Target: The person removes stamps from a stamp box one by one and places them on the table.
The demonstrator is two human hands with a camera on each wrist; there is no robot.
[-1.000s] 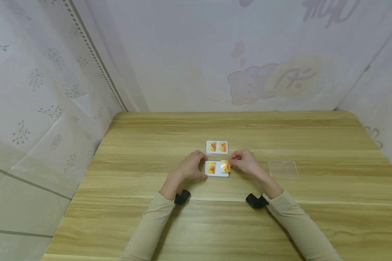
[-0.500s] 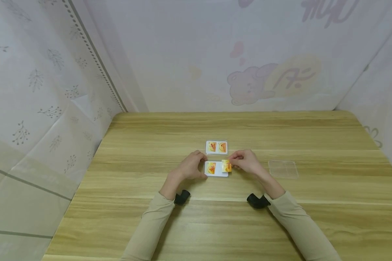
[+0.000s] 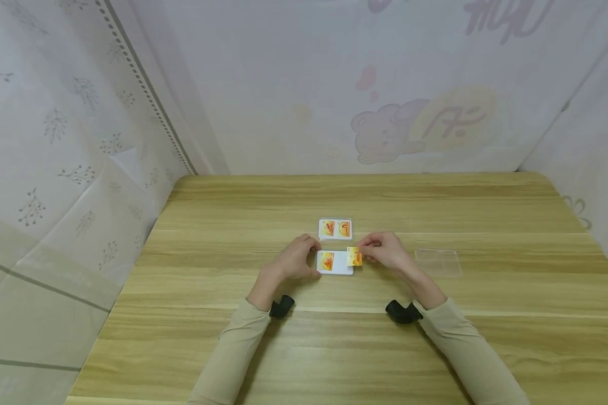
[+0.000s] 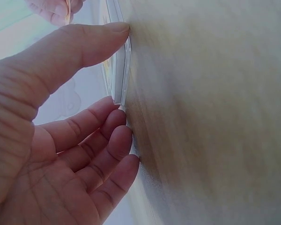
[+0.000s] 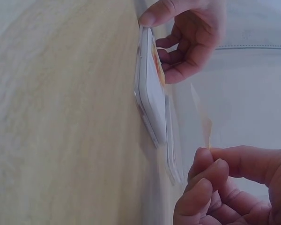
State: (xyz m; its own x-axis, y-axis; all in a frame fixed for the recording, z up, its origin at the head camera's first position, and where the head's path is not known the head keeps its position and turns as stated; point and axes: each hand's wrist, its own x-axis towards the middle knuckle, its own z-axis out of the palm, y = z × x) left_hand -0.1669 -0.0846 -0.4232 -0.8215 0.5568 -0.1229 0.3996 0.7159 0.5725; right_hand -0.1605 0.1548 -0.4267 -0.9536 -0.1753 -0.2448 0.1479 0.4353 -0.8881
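My left hand [image 3: 296, 257] grips the left end of a white slab in a clear plastic case [image 3: 340, 269], thumb on the near edge and fingertips at the far edge. One yellow-and-orange picture sticker [image 3: 326, 261] lies on the slab's left half; its right half is white. My right hand [image 3: 386, 251] pinches a second thin sticker [image 3: 354, 256] by its right edge between thumb and index finger. In the right wrist view this sticker [image 5: 203, 119] stands off the slab, slightly bent. Just beyond lies another cased white slab [image 3: 336, 229] bearing two similar stickers.
A clear plastic rectangle [image 3: 438, 263] lies flat on the wooden table [image 3: 304, 360] to the right of my right hand. Black curved pieces [image 3: 282, 307] sit at both wrists. Patterned cloth [image 3: 284, 84] hangs behind the table and at its sides.
The right hand has drawn the pinched sticker a little to the right and slightly away, toward the slab's right edge. The left hand has stayed on the slab.
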